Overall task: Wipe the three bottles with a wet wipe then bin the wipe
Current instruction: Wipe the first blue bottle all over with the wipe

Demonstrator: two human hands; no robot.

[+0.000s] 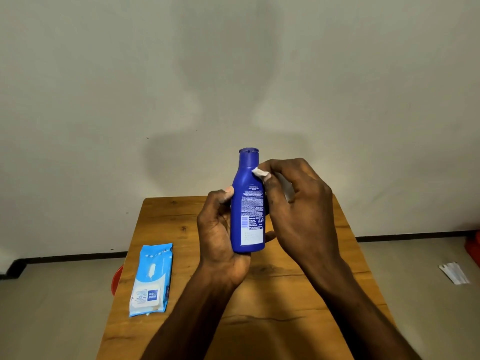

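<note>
Bottle, deep blue plastic with a flip cap and printed back label (248,203): we hold it upright above the far half of the brown wooden table (324,255), our landmark for everything listed.

Left hand (220,235): wrapped around the bottle's lower body, thumb on its left side, base resting toward the palm.

Right hand (298,203): fingers pinched on a small folded white wet wipe (260,172), which we press against the bottle's right shoulder just under the cap.

Wipes packet, pale blue soft plastic with a white flap (152,280): lying flat on the table's left edge, near side.

Red round object (117,279): partly hidden below the table's left edge; we cannot tell whether it is the bin.

Other two bottles: not in view anywhere on or around the table.

Progress, as we judge it: wiping is under way on this one bottle, at its upper part. Whether the other two are already done we cannot tell. Binning the wipe clearly remains.
</note>
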